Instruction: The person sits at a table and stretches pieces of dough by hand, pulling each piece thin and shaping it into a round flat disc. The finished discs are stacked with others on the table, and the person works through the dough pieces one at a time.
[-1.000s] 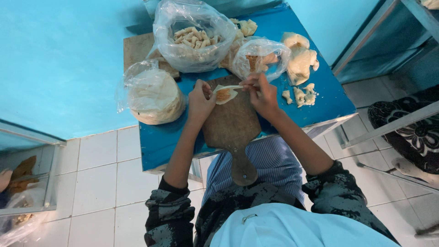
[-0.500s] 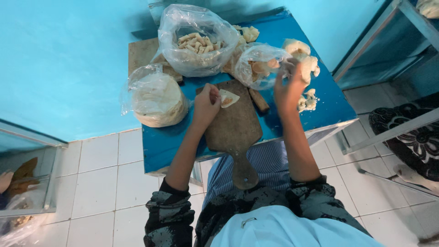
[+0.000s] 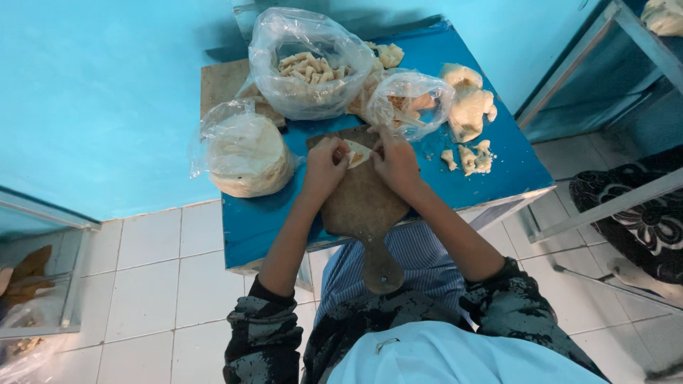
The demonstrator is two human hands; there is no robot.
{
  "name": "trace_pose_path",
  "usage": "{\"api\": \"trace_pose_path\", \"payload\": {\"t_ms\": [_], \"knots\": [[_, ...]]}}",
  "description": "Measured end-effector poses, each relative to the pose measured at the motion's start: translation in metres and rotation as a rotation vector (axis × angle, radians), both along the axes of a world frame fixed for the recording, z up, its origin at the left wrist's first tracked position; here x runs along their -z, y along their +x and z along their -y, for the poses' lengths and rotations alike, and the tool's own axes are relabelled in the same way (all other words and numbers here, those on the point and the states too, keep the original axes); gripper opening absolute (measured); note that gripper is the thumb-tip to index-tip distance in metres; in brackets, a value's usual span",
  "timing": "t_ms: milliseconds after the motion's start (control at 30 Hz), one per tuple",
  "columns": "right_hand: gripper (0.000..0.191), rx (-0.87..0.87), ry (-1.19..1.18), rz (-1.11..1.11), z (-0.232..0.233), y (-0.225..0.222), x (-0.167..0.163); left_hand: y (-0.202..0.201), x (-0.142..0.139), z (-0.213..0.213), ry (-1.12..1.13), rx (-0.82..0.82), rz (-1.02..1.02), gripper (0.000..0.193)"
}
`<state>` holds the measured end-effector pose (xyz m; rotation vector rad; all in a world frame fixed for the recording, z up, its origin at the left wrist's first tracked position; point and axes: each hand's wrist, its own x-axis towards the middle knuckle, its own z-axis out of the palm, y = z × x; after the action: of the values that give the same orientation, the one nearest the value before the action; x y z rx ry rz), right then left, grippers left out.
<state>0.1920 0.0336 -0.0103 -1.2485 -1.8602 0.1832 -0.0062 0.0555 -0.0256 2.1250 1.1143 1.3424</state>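
At a small blue table (image 3: 270,227) set against a turquoise wall, a person bends over a wooden paddle board (image 3: 359,206) and works a pale dough wrapper (image 3: 356,153) with both hands. The wrapper lies at the far end of the board, directly between the two hands. The left hand (image 3: 324,167) closes its fingertips on the wrapper's left edge, while the right hand (image 3: 395,162) pinches the right edge, fingers curled tight; how much of the wrapper sits inside either pinch cannot be told. Left of the board rests a clear bag holding a round stack of flat wrappers (image 3: 245,153). Beyond the board stands a large clear bag of small folded pieces (image 3: 306,67), and just right of that a smaller bag (image 3: 409,103), touching the board's far corner. Right of the board, torn lumps of dough (image 3: 466,107) and smaller scraps (image 3: 469,158) lie on the bare tabletop. The board's handle juts past the table's near edge toward a striped apron.
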Motion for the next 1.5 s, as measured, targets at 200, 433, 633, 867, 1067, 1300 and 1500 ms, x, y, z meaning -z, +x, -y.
{"api": "trace_pose_path", "payload": {"t_ms": [200, 433, 633, 867, 1067, 1300, 1500], "knots": [[0.058, 0.0, 0.034, 0.019, -0.005, 0.001, 0.005, 0.002, 0.001, 0.0, 0.009, 0.008, 0.014, 0.012], [0.052, -0.101, -0.034, -0.25, -0.007, -0.006, -0.001, 0.005, 0.008, -0.006, 0.003, -0.012, -0.011, 0.012], [0.06, -0.202, 0.03, -0.196, 0.0, -0.018, -0.004, 0.007, 0.006, -0.005, 0.028, -0.009, 0.014, 0.016], [0.068, -0.286, 0.006, -0.116, 0.009, -0.018, -0.005, 0.007, 0.001, -0.002, -0.03, 0.009, 0.057, 0.023], [0.071, -0.335, -0.053, 0.005, 0.011, -0.002, -0.025, 0.001, -0.001, 0.0, 0.01, 0.026, -0.022, 0.011], [0.065, -0.44, -0.089, 0.194, -0.004, 0.006, -0.036, -0.01, -0.021, 0.008, 0.029, 0.131, -0.148, 0.023], [0.065, -0.525, -0.131, 0.113, -0.011, 0.008, -0.038, -0.014, -0.025, 0.012, 0.06, 0.154, -0.205, 0.016]]}}
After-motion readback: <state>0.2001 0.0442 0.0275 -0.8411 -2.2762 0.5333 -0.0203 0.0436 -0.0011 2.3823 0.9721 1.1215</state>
